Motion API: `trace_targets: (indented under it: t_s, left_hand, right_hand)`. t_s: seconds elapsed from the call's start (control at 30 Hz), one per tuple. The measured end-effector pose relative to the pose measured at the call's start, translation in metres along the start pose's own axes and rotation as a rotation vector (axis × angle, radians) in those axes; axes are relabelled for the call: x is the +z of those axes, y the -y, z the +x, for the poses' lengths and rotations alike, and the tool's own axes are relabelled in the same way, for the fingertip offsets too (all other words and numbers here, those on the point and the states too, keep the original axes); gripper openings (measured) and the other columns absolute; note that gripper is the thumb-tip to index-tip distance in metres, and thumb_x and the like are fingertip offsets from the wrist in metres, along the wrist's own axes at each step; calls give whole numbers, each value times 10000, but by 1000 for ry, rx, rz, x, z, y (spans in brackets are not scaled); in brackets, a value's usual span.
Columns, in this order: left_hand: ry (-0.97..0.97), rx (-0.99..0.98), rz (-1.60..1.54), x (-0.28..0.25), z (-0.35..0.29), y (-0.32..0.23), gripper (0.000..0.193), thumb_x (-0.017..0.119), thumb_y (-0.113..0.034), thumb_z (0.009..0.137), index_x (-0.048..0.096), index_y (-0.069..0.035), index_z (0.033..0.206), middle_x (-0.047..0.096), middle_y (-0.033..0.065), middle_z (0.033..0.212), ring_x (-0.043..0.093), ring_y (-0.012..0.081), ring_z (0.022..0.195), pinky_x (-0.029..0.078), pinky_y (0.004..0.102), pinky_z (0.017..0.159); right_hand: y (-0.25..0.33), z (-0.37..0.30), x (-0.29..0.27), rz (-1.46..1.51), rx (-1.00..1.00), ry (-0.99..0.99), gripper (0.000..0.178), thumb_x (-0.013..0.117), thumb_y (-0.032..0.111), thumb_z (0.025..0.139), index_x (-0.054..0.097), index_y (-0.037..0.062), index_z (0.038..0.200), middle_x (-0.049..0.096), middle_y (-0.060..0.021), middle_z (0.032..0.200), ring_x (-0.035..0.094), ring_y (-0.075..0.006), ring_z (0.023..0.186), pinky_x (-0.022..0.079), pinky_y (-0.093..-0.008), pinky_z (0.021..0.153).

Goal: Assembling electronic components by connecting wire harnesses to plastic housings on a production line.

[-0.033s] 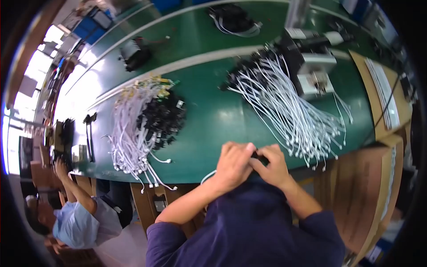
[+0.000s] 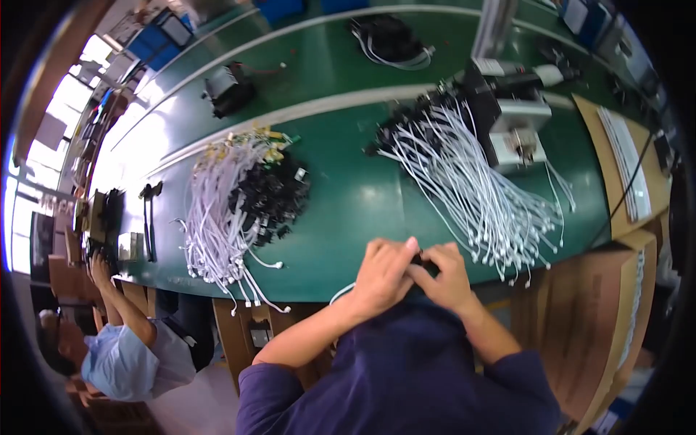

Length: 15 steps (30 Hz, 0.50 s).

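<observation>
At the front edge of the green table, my left hand and my right hand meet, both closed. Between their thumbs and fingertips sits a small black part, mostly covered by the fingers. A white cable trails out beside my left wrist. Left of my hands lies a pile of white cables with yellowish ends, next to a heap of small black parts. To the right a large bundle of white cables has black ends at the back and white connectors toward me.
A black and silver bench fixture stands behind the right bundle. Cardboard with white strips and a cardboard box are at the right. Farther back lie a black device and a coiled black bundle. Another person works at far left.
The view has shifted slightly, so the table and its piles appear a little lower. My hands remain together on the black part, with small finger movements.
</observation>
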<state>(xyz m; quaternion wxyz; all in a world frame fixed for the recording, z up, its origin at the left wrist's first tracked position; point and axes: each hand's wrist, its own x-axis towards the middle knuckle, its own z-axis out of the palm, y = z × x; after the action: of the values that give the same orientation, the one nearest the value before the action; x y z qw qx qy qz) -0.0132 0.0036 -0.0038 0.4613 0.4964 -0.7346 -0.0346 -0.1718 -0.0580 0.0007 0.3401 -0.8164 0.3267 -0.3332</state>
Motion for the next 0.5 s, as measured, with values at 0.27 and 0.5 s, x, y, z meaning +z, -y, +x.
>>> trace_targets:
  t_s: [0.27, 0.5]
  left_hand:
    - [390, -280, -281, -81, 38, 45, 1140, 866, -384, 637, 202, -66, 1508, 597, 160, 1212, 571, 300, 1115, 416, 402, 979]
    - [-27, -241, 122, -124, 95, 143, 489, 766, -149, 764, 603, -41, 1212, 654, 145, 1056, 617, 278, 977, 480, 367, 885]
  right_hand:
    - [2, 14, 19, 52, -230, 34, 246, 750, 241, 724, 580, 63, 719, 568, -62, 667, 545, -261, 633, 365, -375, 646]
    - [0, 10, 12, 109, -238, 62, 188, 728, 175, 741, 617, 25, 769, 623, -92, 717, 594, -270, 656, 431, -354, 669]
